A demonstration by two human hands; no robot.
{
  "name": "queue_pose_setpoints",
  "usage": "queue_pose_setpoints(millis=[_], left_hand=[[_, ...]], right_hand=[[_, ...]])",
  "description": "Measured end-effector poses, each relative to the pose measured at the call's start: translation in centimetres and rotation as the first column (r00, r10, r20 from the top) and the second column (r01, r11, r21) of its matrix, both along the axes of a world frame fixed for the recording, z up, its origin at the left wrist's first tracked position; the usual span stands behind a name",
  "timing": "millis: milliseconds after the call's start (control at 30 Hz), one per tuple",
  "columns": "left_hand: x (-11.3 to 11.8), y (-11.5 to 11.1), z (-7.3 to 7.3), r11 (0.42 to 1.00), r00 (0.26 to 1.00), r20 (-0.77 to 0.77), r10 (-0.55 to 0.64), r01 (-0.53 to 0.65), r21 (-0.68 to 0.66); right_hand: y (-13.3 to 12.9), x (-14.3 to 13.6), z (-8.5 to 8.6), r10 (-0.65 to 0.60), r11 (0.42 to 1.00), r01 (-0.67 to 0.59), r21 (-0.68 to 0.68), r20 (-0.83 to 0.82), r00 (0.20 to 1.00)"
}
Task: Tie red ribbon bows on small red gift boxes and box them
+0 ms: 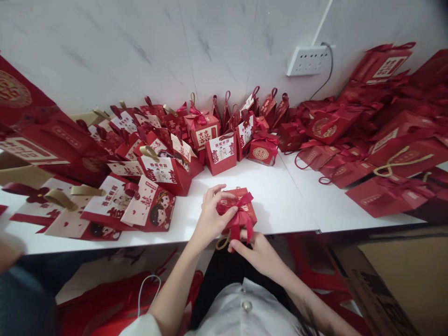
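Observation:
A small red gift box [249, 210] with a red ribbon bow on its top lies at the front edge of the white table. My left hand [213, 210] rests over the box's left side, fingers on its top and against the bow. Below the bow, my right hand [254, 252] pinches a hanging ribbon tail [235, 235] between thumb and fingers. A gold cord loop [223, 241] hangs from the box's lower left, between my hands.
Many red and white favour boxes [222, 154] stand along the wall and at left. Red boxes and bags [388, 196] are piled at right, below a power strip [310, 60]. A cardboard box [409, 275] is at lower right. Part of another person's hand [9, 252] shows at far left.

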State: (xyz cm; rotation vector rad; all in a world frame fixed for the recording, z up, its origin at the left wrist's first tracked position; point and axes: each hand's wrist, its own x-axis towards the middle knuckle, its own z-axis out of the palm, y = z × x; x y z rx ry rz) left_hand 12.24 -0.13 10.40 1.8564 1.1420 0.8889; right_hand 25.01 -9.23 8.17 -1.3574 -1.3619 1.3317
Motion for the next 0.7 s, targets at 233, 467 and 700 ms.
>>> queue_pose_setpoints(millis=[233,467,700], left_hand=[[0.0,0.31,-0.81,0.993,0.996,0.08,0.03,-0.021,-0.112],[0.18,0.5,-0.73,0.97,0.989,0.125,0.081,-0.05,-0.236],[0.47,0.6,-0.63,0.975,0.991,0.109,0.076,-0.051,-0.215]], right_hand=[[-0.15,0.28,-0.33,0.025,0.999,-0.027,0.024,0.074,0.997],[-0.17,0.81,-0.44,0.12,0.977,-0.139,0.16,0.123,0.985],[-0.3,0.82,-0.02,0.213,0.942,-0.246,0.227,0.16,0.964]])
